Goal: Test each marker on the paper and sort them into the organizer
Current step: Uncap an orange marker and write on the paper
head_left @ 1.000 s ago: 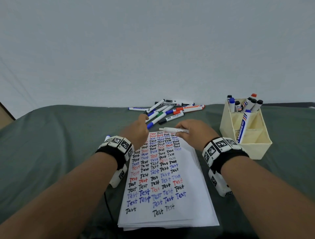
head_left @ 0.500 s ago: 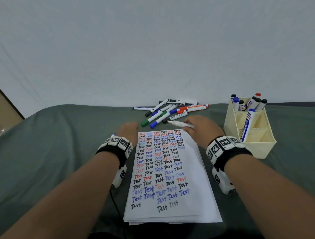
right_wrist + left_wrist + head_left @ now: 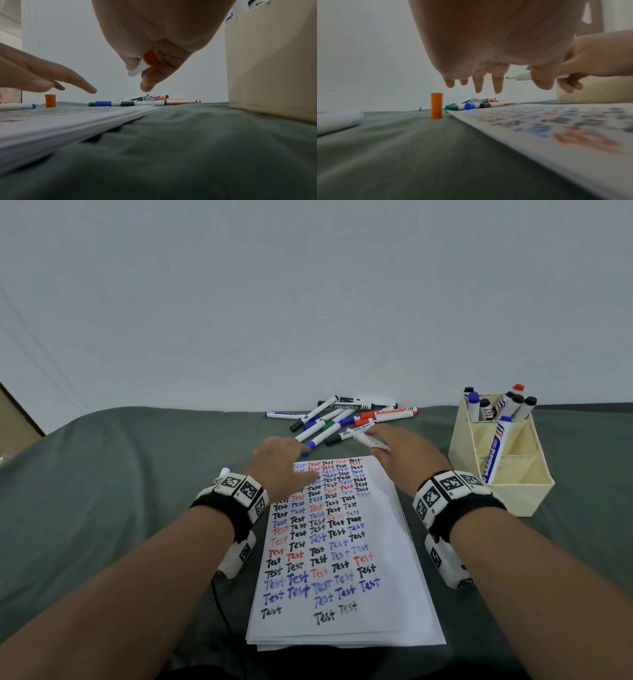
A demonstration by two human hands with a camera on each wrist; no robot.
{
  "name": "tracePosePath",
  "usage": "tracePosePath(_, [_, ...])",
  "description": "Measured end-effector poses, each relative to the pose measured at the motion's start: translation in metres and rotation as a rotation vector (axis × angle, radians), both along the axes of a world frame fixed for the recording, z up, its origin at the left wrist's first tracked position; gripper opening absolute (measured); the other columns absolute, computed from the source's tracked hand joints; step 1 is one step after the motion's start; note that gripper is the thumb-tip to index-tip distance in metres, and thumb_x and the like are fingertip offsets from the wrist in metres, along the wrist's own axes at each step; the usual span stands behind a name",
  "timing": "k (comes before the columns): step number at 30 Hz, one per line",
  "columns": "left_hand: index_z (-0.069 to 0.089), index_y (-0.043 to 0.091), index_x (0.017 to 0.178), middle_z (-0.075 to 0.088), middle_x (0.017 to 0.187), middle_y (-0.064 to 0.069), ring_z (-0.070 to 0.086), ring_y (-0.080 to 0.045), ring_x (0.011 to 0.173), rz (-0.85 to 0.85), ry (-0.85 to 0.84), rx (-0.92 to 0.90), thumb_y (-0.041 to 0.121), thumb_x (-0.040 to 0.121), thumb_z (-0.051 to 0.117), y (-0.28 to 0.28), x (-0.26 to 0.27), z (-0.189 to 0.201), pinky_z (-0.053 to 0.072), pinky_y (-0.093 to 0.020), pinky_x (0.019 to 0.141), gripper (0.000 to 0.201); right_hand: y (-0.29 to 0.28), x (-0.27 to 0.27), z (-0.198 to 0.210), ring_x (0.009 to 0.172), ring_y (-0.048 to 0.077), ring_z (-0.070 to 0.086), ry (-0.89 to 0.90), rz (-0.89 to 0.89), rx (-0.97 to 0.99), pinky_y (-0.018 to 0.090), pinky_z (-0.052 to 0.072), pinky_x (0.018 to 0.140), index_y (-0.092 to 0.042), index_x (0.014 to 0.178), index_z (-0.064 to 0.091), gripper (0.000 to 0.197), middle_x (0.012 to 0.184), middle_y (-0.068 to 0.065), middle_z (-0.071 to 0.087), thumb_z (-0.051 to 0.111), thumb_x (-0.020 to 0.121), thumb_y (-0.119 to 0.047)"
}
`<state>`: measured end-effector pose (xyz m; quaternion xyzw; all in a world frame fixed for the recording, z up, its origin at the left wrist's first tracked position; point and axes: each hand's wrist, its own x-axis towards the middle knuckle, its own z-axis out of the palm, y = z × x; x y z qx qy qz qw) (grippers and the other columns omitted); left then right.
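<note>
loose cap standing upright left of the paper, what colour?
Orange. The small upright cylindrical plastic cap stands on the green cloth beside the white paper stack; clearest in the left wrist view.

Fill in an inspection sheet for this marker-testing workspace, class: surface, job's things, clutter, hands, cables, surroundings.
Surface: green cloth.
Job's things: paper covered in "Test"; marker pile beyond it; organizer at right, markers in its rear slots.
Clutter: orange cap standing upright left of paper; marker nearby.
Hands: left hand open above paper; right hand holds uncapped marker.
Cables: black cable under left wrist.
Surroundings: white wall.
</note>
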<state>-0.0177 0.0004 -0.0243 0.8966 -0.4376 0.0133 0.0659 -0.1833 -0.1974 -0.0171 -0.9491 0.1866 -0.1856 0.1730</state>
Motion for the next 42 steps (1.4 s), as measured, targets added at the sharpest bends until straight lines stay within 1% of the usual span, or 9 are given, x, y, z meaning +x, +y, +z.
tracePosePath(4, [0.017, 0.044, 0.156, 0.008, 0.168, 0.004, 0.003, -0.025, 0.154, -0.193, 0.132, 0.300, 0.096, 0.069, 0.036, -0.005, -0.021, -0.008, 0.011, -0.055, 0.123, 0.102, -0.001, 0.000, -0.002, 0.107, 0.026, 0.062, 0.002, 0.039, -0.033, 0.038, 0.051, 0.088, -0.029, 0.135, 0.062, 0.033, 0.117, 0.005, 0.065, 0.049, 0.105, -0.021])
tracePosePath(8, [-0.011, 0.052, 0.153, -0.018, 0.166, 0.010, -0.017, -0.025, 0.153, -0.213, 0.242, 0.482, 0.105, 0.054, 0.035, -0.007, -0.026, -0.018, -0.003, -0.055, 0.122, 0.121, -0.004, 0.003, -0.006, 0.099, 0.025, 0.061, 0.016, 0.036, -0.061, 0.038, 0.051, 0.085, -0.029, 0.132, 0.065, 0.033, 0.109, 0.006, 0.059, 0.048, 0.105, -0.022])
tracePosePath(16, [-0.023, 0.055, 0.148, -0.033, 0.160, 0.014, -0.030, -0.023, 0.149, -0.202, 0.283, 0.520, 0.110, 0.043, 0.030, -0.008, -0.026, -0.026, -0.012, -0.064, 0.118, 0.130, -0.004, 0.003, -0.007, 0.111, 0.016, 0.055, 0.095, 0.048, 0.004, 0.031, 0.047, 0.094, -0.036, 0.145, 0.046, 0.058, 0.133, -0.003, 0.047, 0.066, 0.093, -0.025])
tracePosePath(21, [-0.025, 0.053, 0.148, -0.037, 0.158, 0.013, -0.033, -0.023, 0.147, -0.203, 0.285, 0.534, 0.110, 0.042, 0.028, -0.008, -0.027, -0.025, -0.014, -0.063, 0.117, 0.132, -0.004, 0.002, 0.000, 0.117, 0.017, 0.057, -0.048, 0.036, 0.048, 0.026, 0.042, 0.097, -0.026, 0.137, 0.059, 0.036, 0.132, 0.001, 0.060, 0.052, 0.103, -0.017])
tracePosePath(24, [-0.025, 0.051, 0.149, -0.037, 0.158, 0.012, -0.033, -0.023, 0.147, -0.202, 0.286, 0.547, 0.105, 0.049, 0.032, -0.007, -0.030, -0.022, -0.013, -0.063, 0.117, 0.128, -0.007, -0.006, 0.009, 0.076, 0.000, 0.063, -0.196, -0.037, 0.261, 0.019, 0.047, 0.073, -0.038, 0.100, 0.073, 0.012, 0.094, -0.013, 0.071, 0.061, 0.097, -0.040])
tracePosePath(26, [-0.026, 0.050, 0.149, -0.038, 0.158, 0.011, -0.033, -0.024, 0.147, -0.205, 0.285, 0.554, 0.104, 0.053, 0.034, -0.008, -0.030, -0.021, -0.013, -0.064, 0.118, 0.126, -0.014, -0.011, 0.015, 0.054, 0.005, 0.060, -0.344, -0.129, 0.498, 0.022, 0.051, 0.059, -0.035, 0.086, 0.072, 0.021, 0.070, -0.010, 0.070, 0.064, 0.091, -0.053])
tracePosePath(30, [-0.027, 0.051, 0.148, -0.038, 0.158, 0.012, -0.033, -0.024, 0.147, -0.205, 0.296, 0.555, 0.104, 0.054, 0.035, -0.007, -0.029, -0.021, -0.012, -0.064, 0.118, 0.125, -0.025, -0.009, 0.014, 0.055, 0.017, 0.061, -0.738, -0.178, 1.168, 0.029, 0.056, 0.055, -0.017, 0.092, 0.067, 0.023, 0.073, 0.003, 0.073, 0.066, 0.096, -0.039])
tracePosePath(34, [-0.027, 0.053, 0.147, -0.038, 0.157, 0.014, -0.034, -0.023, 0.147, -0.203, 0.309, 0.558, 0.108, 0.047, 0.033, -0.008, -0.027, -0.022, -0.012, -0.064, 0.117, 0.129, -0.014, -0.010, -0.009, 0.067, 0.018, 0.073, -0.728, -0.239, 1.622, 0.025, 0.059, 0.061, -0.005, 0.096, 0.065, 0.015, 0.076, 0.009, 0.074, 0.073, 0.092, -0.016])
tracePosePath(42, [-0.029, 0.054, 0.145, -0.038, 0.157, 0.014, -0.033, -0.023, 0.147, -0.199, 0.284, 0.566, 0.110, 0.044, 0.029, -0.009, -0.025, -0.026, -0.011, -0.065, 0.117, 0.129, 0.015, -0.017, -0.046, 0.057, 0.018, 0.060, -0.600, -0.128, 1.368, 0.025, 0.054, 0.054, -0.011, 0.082, 0.060, 0.023, 0.073, 0.013, 0.064, 0.074, 0.083, 0.008])
